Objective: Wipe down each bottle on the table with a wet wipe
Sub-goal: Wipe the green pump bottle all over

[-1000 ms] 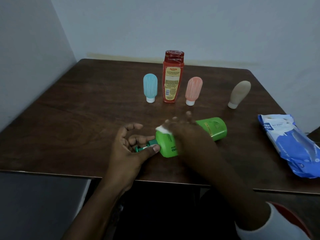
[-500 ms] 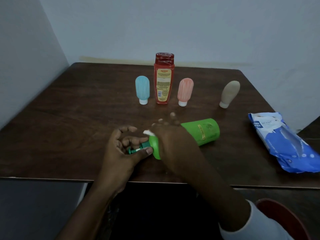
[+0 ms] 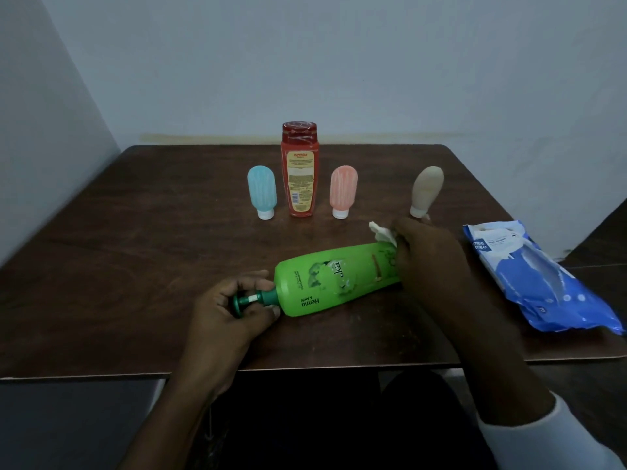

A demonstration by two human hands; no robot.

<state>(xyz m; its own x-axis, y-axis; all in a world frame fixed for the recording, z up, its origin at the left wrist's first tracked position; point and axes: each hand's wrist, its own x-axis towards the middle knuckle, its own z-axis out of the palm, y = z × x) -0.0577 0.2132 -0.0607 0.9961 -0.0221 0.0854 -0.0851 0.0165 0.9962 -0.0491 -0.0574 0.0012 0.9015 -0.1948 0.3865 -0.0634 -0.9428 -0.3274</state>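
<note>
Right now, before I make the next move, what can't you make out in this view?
Head view: the base end of the green bottle is covered by the right hand and the wet wipe.
Head view: the pump head is partly wrapped by the left hand.
Head view: the small print on the red bottle is too small and dim to read.

White sleeve (image 3: 556,439) on right forearm (image 3: 492,351), cuff short of wrist. Left forearm (image 3: 183,401) unsleeved. Left hand (image 3: 230,317), right hand (image 3: 431,256) bare.
</note>
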